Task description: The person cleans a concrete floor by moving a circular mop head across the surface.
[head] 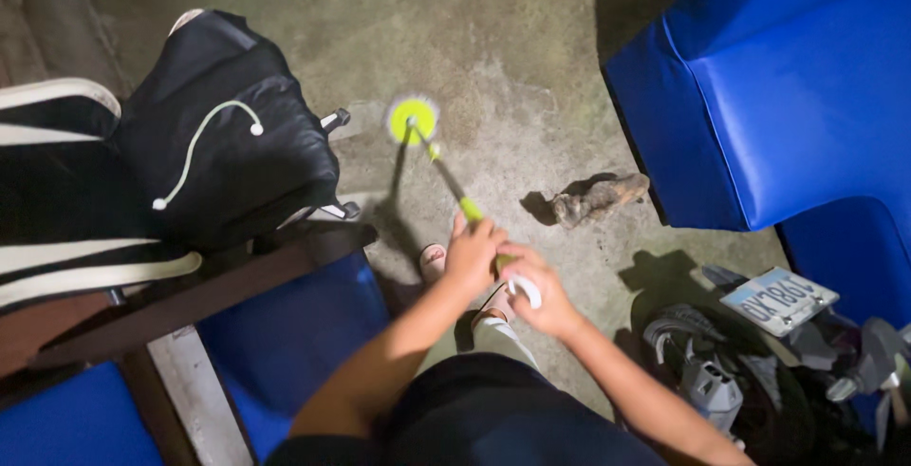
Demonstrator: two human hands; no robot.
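Head view: one mop [415, 121], round yellow-green head flat on the concrete floor [493, 58], thin dark pole with yellow-green segments slanting up to the person. Left hand [472, 255] closed around the pole; right hand [536, 295] closed on the white grip end (two hands, one tool). One black bag [228, 134], one stone [598, 198].

Bare concrete floor [512, 39]. At left, black bag [228, 134] with white drawstring [195, 148] on a wooden chair frame [190, 300] with blue cushion [285, 333]. At right, large blue upholstered seat [778, 96]. Between them, small brown rock-like lump [598, 198]. Lower right, motorcycle rear wheel [702, 362] and licence plate [778, 300].
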